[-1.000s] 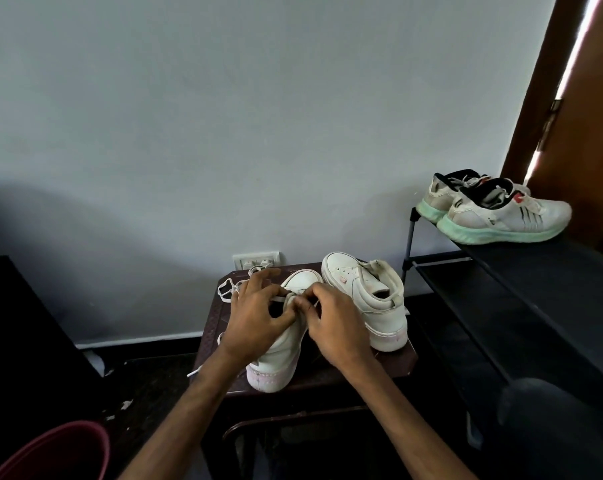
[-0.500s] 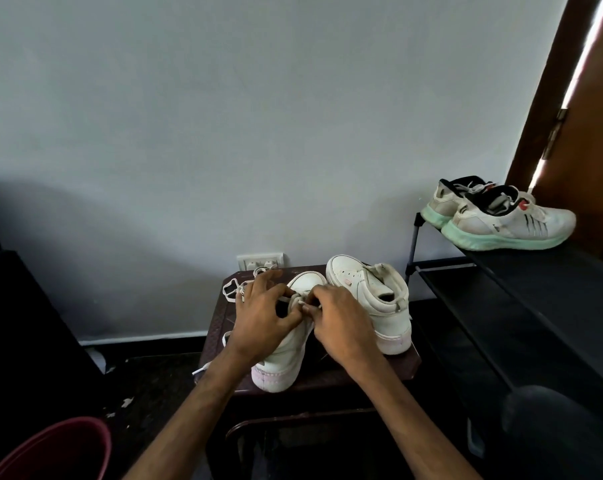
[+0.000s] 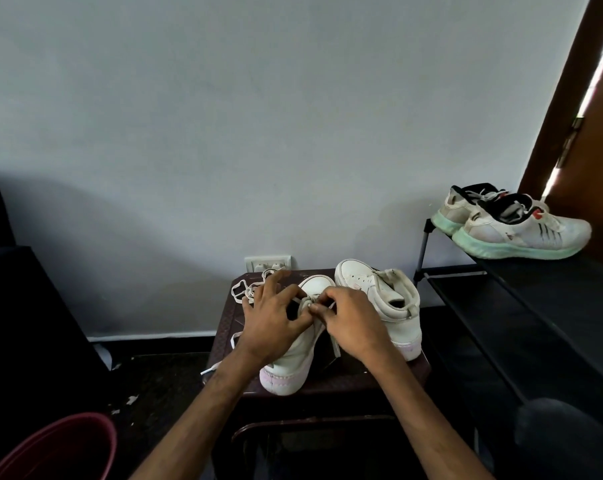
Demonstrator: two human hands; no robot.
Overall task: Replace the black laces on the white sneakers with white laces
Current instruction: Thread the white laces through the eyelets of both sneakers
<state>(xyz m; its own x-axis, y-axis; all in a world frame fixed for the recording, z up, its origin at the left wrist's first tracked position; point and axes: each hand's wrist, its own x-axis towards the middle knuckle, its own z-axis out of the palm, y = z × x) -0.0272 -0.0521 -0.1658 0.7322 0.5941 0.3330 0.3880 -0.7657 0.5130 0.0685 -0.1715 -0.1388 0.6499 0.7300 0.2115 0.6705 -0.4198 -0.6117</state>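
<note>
Two white high-top sneakers stand on a small dark brown stool. The left sneaker lies under both my hands, heel toward me. My left hand rests on its upper with thumb and fingers pinching a white lace at the eyelets. My right hand pinches the same white lace from the right, fingertips meeting the left hand's. A lace end hangs down by the sneaker. The right sneaker stands untouched, with no lace visible. Loose white lace lies coiled at the stool's back left.
A black shoe rack stands to the right, carrying a pair of white trainers with mint soles. A wall socket sits behind the stool. A dark red bucket is at bottom left, dark furniture at left.
Both hands stay on the left sneaker, working the white lace; the fingertips have shifted slightly at the eyelets. The view has drifted a little to the left.
</note>
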